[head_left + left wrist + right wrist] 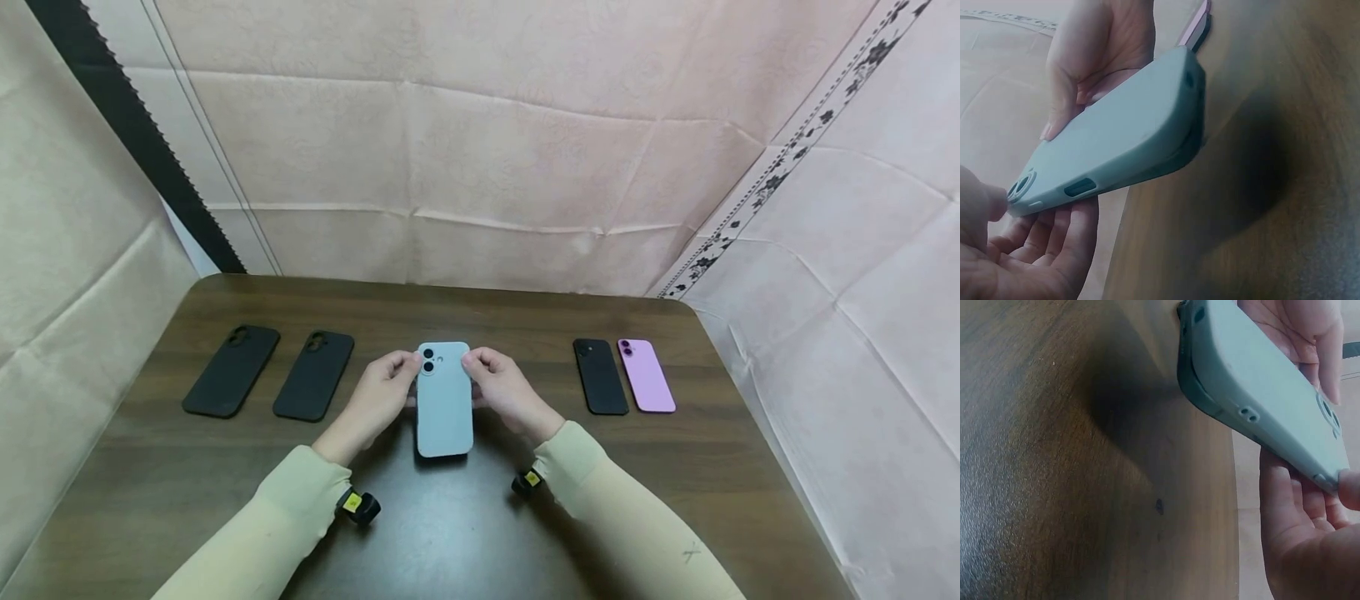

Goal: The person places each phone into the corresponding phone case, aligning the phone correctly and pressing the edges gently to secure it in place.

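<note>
A light-blue phone case (445,408) with a phone in it is held above the middle of the table, camera end away from me. My left hand (382,390) pinches its upper left corner, thumb on the back and fingers underneath. On the upper right edge, my right hand (512,393) holds it the same way. In the left wrist view, a darker teal phone edge (1194,134) sticks out below the case at the bottom end, not flush with it. The right wrist view shows this dark edge (1200,400) too. The screen side is hidden.
Two black phone cases (231,372) (313,377) lie to the left on the brown wooden table (450,542). At the right lie a black phone (601,377) and a lilac phone (647,376) side by side. Pale cloth (480,150) hangs behind the table's far edge.
</note>
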`<state>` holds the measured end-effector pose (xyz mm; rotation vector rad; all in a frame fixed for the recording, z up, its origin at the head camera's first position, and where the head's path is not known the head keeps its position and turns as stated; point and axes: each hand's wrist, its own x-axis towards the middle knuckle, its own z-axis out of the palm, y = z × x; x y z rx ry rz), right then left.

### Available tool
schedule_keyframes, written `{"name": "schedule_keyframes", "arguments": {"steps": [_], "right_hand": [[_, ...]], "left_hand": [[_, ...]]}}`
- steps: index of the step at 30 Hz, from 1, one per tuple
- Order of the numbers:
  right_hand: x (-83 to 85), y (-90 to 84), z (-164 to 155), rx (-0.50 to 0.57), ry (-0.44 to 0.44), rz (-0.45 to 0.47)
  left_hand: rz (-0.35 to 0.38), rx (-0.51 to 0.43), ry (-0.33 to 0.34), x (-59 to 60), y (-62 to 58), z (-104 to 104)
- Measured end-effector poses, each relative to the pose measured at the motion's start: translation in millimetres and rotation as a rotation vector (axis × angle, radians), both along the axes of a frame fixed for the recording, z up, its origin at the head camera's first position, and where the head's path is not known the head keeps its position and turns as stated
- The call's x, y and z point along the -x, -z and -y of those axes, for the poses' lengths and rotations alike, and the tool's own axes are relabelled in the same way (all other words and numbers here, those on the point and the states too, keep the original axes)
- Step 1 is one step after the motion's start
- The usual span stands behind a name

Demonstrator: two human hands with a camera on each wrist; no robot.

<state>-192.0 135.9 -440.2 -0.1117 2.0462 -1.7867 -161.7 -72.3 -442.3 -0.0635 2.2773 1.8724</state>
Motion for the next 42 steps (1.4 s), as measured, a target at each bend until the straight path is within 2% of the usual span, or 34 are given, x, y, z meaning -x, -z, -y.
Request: {"name": "schedule_keyframes", "arguments": {"steps": [8, 19, 28, 37, 42], "right_hand": [[0.9, 3.2, -0.3, -0.011, -0.035, -0.003], [0.8, 3.8, 1.9, 0.017, -0.014, -0.004], [3.1, 3.4, -3.8, 0.019, 0.065, -0.005], [4.2, 2.7, -5.7, 0.018, 0.051, 0.004], [4.9, -0.5, -5.3, 0.030, 0.032, -0.013]], "left_hand": [[-0.005, 0.027, -0.001, 0.7, 1.6, 0.5], [-0.004, 0.015, -0.035, 3.5, 2.5, -1.4], [0.017, 0.013, 0.084, 3.7, 6.2, -4.3], [-0.002, -0.002, 0.062, 1.5, 6.1, -6.8], [-0.026, -0.002, 0.023, 1.8, 5.0, -6.8]]}}
